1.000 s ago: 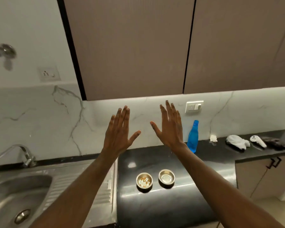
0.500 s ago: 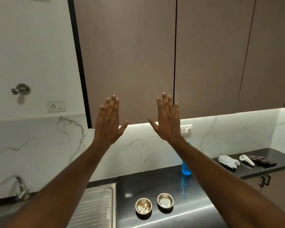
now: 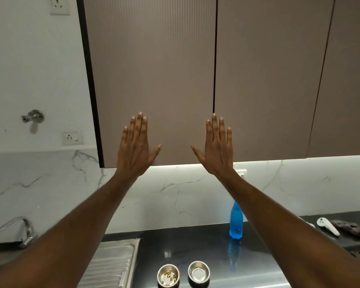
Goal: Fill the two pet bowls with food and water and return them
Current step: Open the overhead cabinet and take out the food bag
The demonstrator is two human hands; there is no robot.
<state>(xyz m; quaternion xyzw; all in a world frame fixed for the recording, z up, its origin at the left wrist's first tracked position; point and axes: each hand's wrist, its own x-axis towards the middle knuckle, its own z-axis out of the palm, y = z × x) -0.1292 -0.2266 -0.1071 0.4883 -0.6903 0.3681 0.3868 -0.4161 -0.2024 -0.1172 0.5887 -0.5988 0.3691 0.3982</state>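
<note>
Both of your hands are hanging raised in front of you, backs toward you: your left hand [image 3: 134, 151] and your right hand [image 3: 215, 150] are each spreading flat with fingers straight and thumbs angling inward, gripping nothing, a clear gap showing between them. Below your forearms, at the near edge of the dark table [image 3: 195, 242], the two steel pet bowls are sitting just beside each other: the left bowl [image 3: 168, 275] is holding a few brown bits of food, and the right bowl [image 3: 199, 272] is showing a shiny bottom, though you cannot tell whether water is in it. To their left the ribbed drainboard [image 3: 110, 265] is lying, with the tap [image 3: 19, 227] beyond it. Farther back, a blue bottle [image 3: 236, 222] is standing upright near the marble wall, and a white controller [image 3: 327, 225] is resting at the far right. Farthest off, behind your fingers, the brown cabinet doors [image 3: 154, 69] are staying closed.
</note>
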